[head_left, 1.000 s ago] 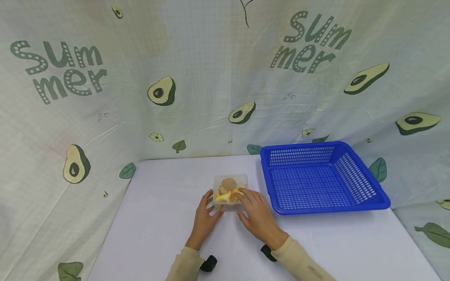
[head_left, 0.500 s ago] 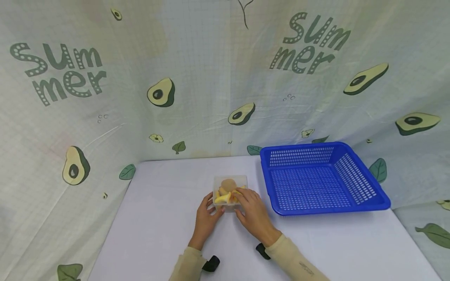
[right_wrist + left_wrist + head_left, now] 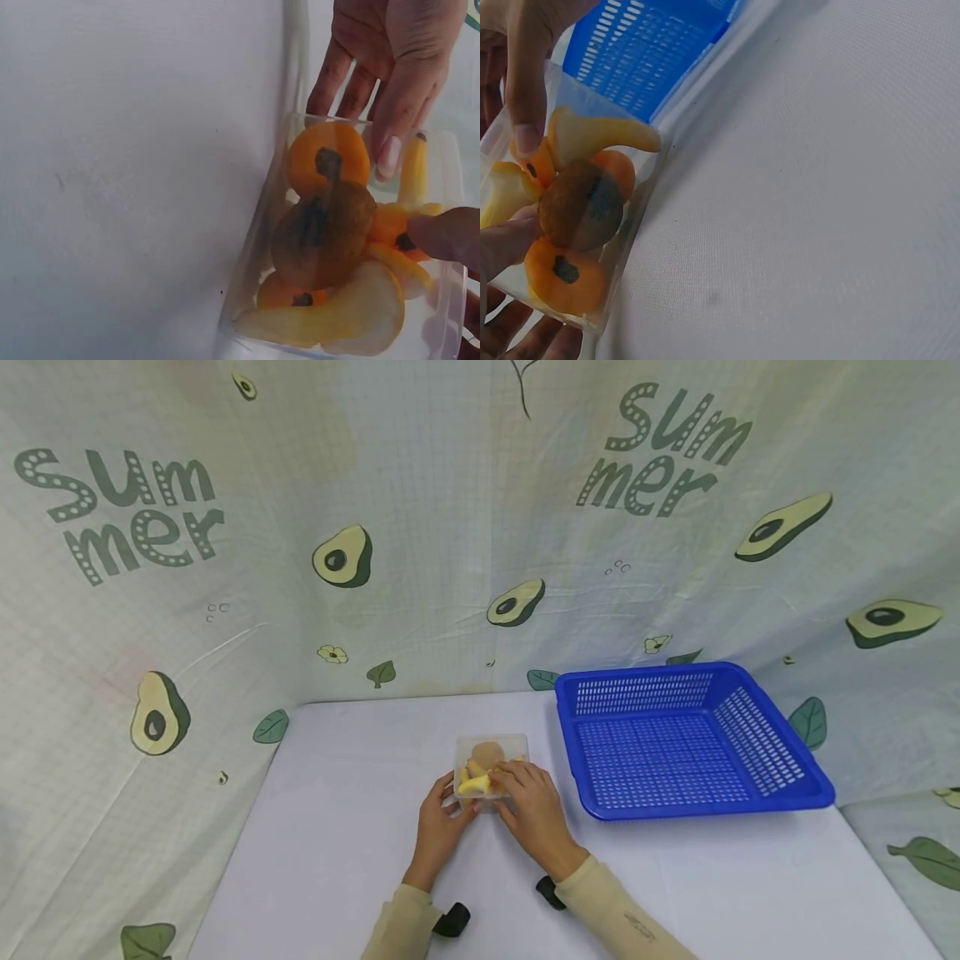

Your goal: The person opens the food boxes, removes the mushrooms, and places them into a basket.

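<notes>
A clear square plastic box [image 3: 491,745] stands on the table, filled with several pieces shaped like fruit. In it I see a brown round piece [image 3: 582,204], orange round pieces [image 3: 566,277] with dark spots, and pale yellow pieces [image 3: 337,315] with narrow necks. My left hand [image 3: 438,828] grips the box's near left corner, thumb at the near side and fingers along the left wall. From the right, my right hand [image 3: 536,814] reaches over the rim, and a fingertip [image 3: 429,231] touches an orange piece inside. Its other fingers are partly hidden.
A blue slotted basket [image 3: 678,810] stands to the right of the box, near the table's back edge. Behind the white-covered table [image 3: 337,793] hangs a curtain [image 3: 420,485] printed with avocados and lettering.
My right hand has shifted slightly left over the box and covers more of the pieces at its front right. The left hand and the box stay almost where they were.
</notes>
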A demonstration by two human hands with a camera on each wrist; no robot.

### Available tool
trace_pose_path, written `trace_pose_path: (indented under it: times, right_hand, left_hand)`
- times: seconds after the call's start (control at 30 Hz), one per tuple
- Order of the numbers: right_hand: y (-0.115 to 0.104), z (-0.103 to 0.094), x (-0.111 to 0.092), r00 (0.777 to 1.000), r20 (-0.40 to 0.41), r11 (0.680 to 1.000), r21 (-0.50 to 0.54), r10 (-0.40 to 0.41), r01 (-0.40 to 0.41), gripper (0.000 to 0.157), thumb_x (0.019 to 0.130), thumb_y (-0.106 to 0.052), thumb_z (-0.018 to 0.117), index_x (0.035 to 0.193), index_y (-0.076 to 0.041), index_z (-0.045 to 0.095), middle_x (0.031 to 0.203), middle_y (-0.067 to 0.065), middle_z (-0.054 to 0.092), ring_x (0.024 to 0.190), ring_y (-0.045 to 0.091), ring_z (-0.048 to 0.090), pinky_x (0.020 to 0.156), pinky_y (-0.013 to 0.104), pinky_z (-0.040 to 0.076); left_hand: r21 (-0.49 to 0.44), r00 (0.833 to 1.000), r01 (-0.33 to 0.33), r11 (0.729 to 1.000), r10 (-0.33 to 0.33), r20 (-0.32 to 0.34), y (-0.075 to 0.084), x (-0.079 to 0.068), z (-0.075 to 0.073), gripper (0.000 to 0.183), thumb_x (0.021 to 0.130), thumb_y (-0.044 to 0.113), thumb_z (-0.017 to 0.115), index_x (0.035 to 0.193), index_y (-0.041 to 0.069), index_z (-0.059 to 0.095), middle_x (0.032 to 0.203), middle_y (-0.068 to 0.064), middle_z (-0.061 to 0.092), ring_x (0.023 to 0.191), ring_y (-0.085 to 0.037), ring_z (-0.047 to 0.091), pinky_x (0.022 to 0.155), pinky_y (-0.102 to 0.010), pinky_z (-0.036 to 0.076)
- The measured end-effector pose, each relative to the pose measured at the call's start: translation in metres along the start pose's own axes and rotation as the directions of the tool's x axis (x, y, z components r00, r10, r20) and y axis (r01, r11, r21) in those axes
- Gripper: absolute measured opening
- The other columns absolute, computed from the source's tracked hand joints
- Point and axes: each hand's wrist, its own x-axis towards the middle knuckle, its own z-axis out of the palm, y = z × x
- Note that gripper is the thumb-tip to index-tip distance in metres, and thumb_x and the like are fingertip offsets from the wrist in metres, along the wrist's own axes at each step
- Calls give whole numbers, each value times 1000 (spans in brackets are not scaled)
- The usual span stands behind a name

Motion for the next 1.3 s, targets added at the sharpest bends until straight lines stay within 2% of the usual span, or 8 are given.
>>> trace_pose_path:
  times: [0.2,0.37,0.73,0.97,1.3]
  right_hand:
    - [2,6,-1,998,-51,1000,23,19,-18,52,66,-4,100,113,-10,80,124,7,74,115,29,65,94,49,55]
    - [4,7,-1,998,-64,999,46,13,-10,49,66,-4,100,111,-10,81,122,7,75,112,30,66,92,48,56]
    - [10,-3,7,996,-23,996,13,-87,87,44,66,-13,102,107,-12,83,115,5,78,109,28,70,96,48,61]
    - [17,-3,10,988,-22,988,-29,-150,150,40,68,-16,100,104,-13,85,112,4,79,103,25,72,86,41,67]
    - [20,-4,13,981,-8,981,-36,-192,192,36,69,-18,99,103,-15,86,111,1,79,101,21,73,81,36,68]
  left_hand:
    - [4,1000,13,1000,-13,-7,1,-1,1,69,85,1,87,144,-7,54,137,-30,62,126,-45,63,95,-41,64]
    - [12,1000,16,1000,-16,-5,1,-1,1,68,84,1,88,144,-6,55,137,-29,62,127,-44,62,94,-41,64]
    - [7,1000,15,1000,-15,-2,-1,2,1,66,84,4,89,141,-6,57,135,-28,63,125,-44,63,93,-41,65]
    - [18,1000,21,1000,-21,-12,-3,4,1,65,83,3,89,140,-5,58,133,-28,64,124,-43,63,92,-40,65]
    - [23,999,33,999,-33,-14,-3,5,1,65,83,2,90,139,-6,58,132,-28,64,123,-42,64,93,-38,65]
